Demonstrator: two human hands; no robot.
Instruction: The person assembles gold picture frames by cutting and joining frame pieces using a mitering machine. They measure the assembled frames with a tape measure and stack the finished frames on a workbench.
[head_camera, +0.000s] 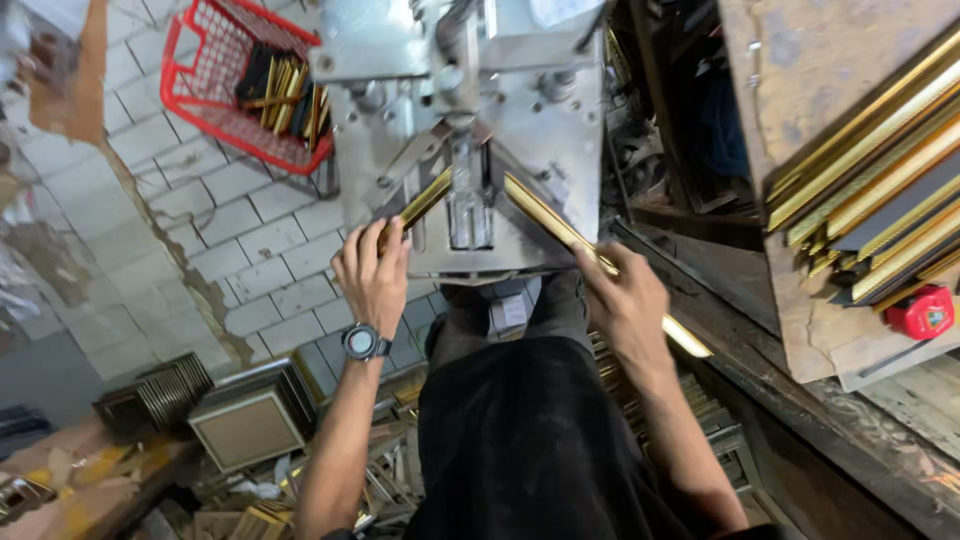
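Head view showed the left hand pressing a short gold moulding and the right hand gripping a longer one, both laid against the metal joiner, corners apparently being aligned; fixing them likely needed snug, steady pressure.

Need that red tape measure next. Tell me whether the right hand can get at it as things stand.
Probably not at once: the right hand grips a gold moulding strip, and the red tape measure lies apart on the wooden bench.
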